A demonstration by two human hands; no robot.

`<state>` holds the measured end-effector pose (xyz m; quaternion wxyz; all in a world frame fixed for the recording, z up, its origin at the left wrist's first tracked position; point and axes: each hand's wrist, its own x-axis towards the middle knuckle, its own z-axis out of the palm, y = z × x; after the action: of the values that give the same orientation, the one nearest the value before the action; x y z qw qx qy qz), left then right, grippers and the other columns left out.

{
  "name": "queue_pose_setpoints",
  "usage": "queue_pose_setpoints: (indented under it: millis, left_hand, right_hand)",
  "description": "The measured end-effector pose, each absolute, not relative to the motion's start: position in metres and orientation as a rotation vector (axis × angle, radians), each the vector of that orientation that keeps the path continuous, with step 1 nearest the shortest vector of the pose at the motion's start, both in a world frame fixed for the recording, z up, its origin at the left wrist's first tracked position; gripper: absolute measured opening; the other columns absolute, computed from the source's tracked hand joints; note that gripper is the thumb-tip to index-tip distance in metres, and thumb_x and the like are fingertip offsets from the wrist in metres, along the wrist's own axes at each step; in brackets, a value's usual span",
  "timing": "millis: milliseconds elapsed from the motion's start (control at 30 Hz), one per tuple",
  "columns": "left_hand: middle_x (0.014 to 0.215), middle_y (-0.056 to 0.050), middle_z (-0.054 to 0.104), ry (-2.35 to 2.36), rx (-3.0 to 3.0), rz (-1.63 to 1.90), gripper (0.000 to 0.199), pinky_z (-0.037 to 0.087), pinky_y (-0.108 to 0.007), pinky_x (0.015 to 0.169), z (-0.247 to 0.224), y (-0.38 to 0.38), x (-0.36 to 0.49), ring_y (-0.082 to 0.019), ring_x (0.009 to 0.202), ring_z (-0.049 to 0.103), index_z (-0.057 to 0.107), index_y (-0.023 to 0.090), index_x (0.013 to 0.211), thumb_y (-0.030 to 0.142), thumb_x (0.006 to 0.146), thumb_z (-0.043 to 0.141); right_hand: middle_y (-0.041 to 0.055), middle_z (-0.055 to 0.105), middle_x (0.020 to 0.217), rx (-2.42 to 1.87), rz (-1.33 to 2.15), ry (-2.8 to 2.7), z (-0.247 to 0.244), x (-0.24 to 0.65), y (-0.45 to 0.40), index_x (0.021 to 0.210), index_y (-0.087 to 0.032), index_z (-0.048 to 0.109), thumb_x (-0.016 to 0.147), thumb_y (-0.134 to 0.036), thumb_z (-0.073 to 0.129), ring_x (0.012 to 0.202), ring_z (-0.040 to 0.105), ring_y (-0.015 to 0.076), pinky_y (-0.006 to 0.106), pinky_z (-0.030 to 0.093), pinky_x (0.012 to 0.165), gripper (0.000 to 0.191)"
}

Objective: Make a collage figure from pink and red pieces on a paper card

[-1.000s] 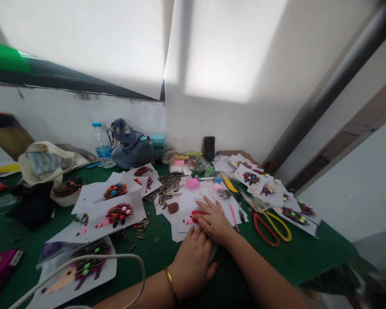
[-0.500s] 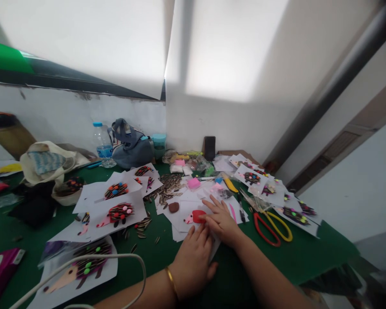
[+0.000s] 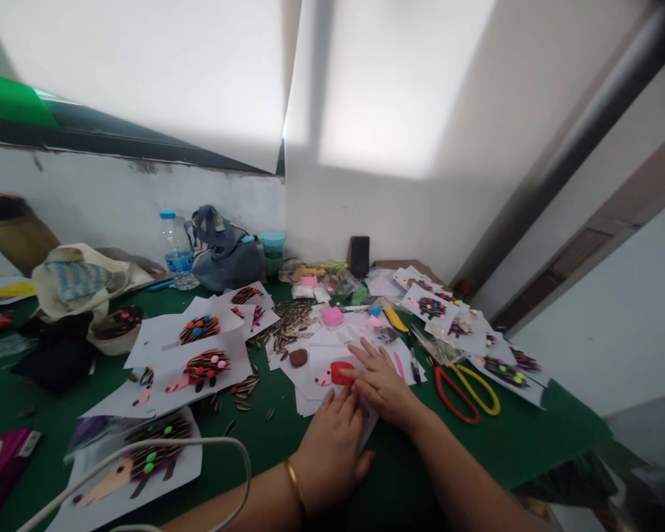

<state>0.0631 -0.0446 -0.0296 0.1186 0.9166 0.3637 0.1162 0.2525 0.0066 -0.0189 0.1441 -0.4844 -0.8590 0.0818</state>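
A white sheet of paper (image 3: 314, 386) lies before me, bearing a flat red clay body (image 3: 338, 367) with a pink pointed head (image 3: 323, 377). My right hand (image 3: 385, 388) rests on the sheet with its fingers stretched out, fingertips on the right side of the red clay. My left hand (image 3: 335, 440), gold bracelet at the wrist, lies just below, its fingers out flat and touching the paper near the clay's lower edge. The hands overlap slightly and hide the clay's right end. A brown clay lump (image 3: 298, 358) sits left of the sheet.
Sunflower seeds (image 3: 291, 325) are heaped behind the paper. Scissors with red and yellow handles (image 3: 459, 391) and a black pen (image 3: 415, 362) lie to the right. Finished hedgehog pictures (image 3: 207, 369) spread left and right. A white cable (image 3: 222, 441) crosses the front left.
The view has shifted very slightly. Both hands stay in nearly the same place over the red clay.
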Motion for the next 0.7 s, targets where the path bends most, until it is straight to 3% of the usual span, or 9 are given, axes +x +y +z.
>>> queue_pose_setpoints:
  millis: [333,700]
  left_hand:
    - [0.148,-0.019,0.043,1.071,2.656,0.324,0.071,0.024,-0.052,0.117,-0.027,-0.045,0.063,-0.033,0.141,0.032,0.044,0.01,0.141,0.054,0.086,0.05]
    - [0.145,-0.02,0.046,1.072,2.664,0.327,0.069,0.025,-0.052,0.116,-0.028,-0.045,0.064,-0.033,0.14,0.034,0.047,0.01,0.138,0.055,0.086,0.051]
  right_hand:
    - [0.0008,0.019,0.16,-1.442,0.233,-2.627,-0.023,0.266,-0.001,0.143,-0.045,0.037,0.095,-0.06,0.037,0.147,0.009,0.0346,0.07,0.007,0.11,0.051]
    - [0.0024,0.013,0.161,-1.47,0.293,-2.629,-0.02,0.26,0.001,0.146,-0.044,0.032,0.092,-0.066,0.037,0.148,0.006,0.0347,0.069,0.005,0.111,0.058]
